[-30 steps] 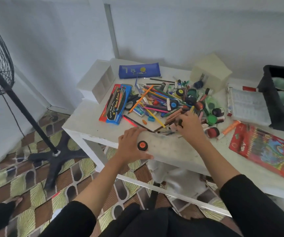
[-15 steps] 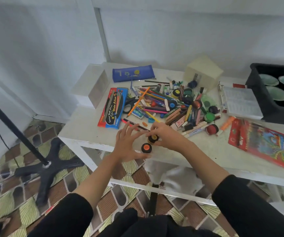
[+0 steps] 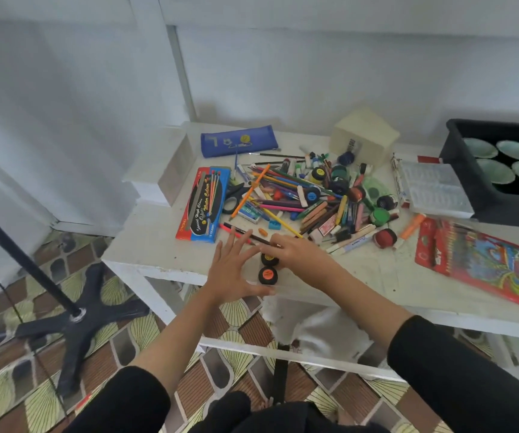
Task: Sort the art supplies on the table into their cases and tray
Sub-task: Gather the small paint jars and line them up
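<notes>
orange-lidded black paint pot (image 3: 267,275) is standing upright near the counter (image 3: 158,245) front edge, second black pot (image 3: 269,260) just behind it; mixed supplies heap (image 3: 299,198) is lying farther back.

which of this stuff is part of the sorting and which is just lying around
Job: orange-lidded paint pot, second paint pot, pencil pile, blue pencil case, watercolour box.
Lying about: black bin, fan stand.

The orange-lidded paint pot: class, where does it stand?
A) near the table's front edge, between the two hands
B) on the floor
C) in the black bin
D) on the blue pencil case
A: the orange-lidded paint pot stands near the front edge of the table, between the left hand and the right hand.
</notes>
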The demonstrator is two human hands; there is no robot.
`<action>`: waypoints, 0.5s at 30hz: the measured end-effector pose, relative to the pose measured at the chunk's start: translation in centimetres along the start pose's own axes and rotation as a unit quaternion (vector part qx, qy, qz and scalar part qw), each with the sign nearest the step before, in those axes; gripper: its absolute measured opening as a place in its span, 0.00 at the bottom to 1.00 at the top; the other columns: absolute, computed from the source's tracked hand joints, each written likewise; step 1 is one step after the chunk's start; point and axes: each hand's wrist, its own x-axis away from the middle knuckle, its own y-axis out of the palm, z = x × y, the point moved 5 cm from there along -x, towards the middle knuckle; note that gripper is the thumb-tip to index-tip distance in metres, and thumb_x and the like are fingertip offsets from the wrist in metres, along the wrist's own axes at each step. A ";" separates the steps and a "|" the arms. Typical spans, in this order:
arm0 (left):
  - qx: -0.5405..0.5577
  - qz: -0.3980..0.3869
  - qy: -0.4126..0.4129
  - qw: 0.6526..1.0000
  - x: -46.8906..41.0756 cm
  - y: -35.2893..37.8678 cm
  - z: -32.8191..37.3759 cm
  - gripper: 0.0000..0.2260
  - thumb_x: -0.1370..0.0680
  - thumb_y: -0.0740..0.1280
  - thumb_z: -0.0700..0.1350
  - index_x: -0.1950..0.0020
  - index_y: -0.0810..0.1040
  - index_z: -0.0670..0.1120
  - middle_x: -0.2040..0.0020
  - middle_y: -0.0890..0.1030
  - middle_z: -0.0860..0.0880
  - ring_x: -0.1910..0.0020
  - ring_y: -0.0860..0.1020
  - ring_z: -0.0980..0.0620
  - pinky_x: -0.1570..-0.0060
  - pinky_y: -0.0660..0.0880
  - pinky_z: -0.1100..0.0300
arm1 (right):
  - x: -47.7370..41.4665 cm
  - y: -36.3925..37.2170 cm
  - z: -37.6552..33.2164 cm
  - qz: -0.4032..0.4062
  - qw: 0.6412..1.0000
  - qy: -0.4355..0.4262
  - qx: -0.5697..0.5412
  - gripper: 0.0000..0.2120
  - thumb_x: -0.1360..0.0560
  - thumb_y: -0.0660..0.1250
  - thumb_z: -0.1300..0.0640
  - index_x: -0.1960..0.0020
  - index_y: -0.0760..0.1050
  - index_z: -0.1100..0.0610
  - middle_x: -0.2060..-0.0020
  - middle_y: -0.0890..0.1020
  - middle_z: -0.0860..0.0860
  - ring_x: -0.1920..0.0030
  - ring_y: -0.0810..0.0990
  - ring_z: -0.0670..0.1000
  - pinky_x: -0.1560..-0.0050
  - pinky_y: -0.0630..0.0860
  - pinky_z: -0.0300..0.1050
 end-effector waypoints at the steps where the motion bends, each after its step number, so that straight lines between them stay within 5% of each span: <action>1: -0.001 -0.002 -0.001 1.000 0.0 0.0 0.0 0.53 0.48 0.51 0.84 0.27 0.60 0.61 0.24 0.44 0.61 0.25 0.34 0.55 0.28 0.33 0.47 | 0.1 -0.1 0.0 0.004 1.000 -0.003 0.000 0.31 0.35 0.73 0.71 0.36 0.70 0.57 0.49 0.75 0.57 0.59 0.78 0.57 0.69 0.75 0.48; 4: 0.001 -0.010 -0.004 1.000 0.0 -0.2 0.1 0.51 0.48 0.55 0.83 0.28 0.58 0.63 0.25 0.44 0.62 0.25 0.33 0.56 0.27 0.34 0.45 | 0.2 -0.6 -0.2 0.060 0.998 -0.007 0.006 0.31 0.42 0.77 0.71 0.42 0.74 0.56 0.57 0.77 0.53 0.61 0.78 0.53 0.76 0.71 0.41; 10: 0.003 -0.004 -0.001 1.000 0.0 -0.1 0.0 0.52 0.48 0.53 0.84 0.27 0.58 0.63 0.25 0.43 0.62 0.25 0.32 0.56 0.29 0.33 0.46 | -0.3 -0.4 0.4 0.053 0.998 -0.021 -0.021 0.25 0.46 0.81 0.65 0.50 0.81 0.56 0.60 0.79 0.51 0.59 0.78 0.53 0.72 0.74 0.41; 13: 0.011 -0.003 -0.004 1.000 0.0 -0.1 0.0 0.49 0.48 0.53 0.84 0.30 0.57 0.67 0.24 0.44 0.62 0.26 0.31 0.56 0.29 0.32 0.47 | -0.4 -1.1 1.7 0.041 0.997 -0.015 -0.062 0.18 0.34 0.75 0.65 0.45 0.81 0.58 0.60 0.81 0.54 0.57 0.78 0.55 0.66 0.77 0.48; 15: 0.016 -0.004 -0.007 1.000 0.0 -0.2 0.0 0.47 0.49 0.54 0.84 0.32 0.57 0.69 0.24 0.44 0.61 0.26 0.31 0.56 0.29 0.32 0.47 | -0.3 -2.3 3.3 0.107 0.987 0.044 -0.108 0.11 0.29 0.70 0.65 0.47 0.81 0.61 0.59 0.82 0.56 0.57 0.79 0.57 0.60 0.77 0.50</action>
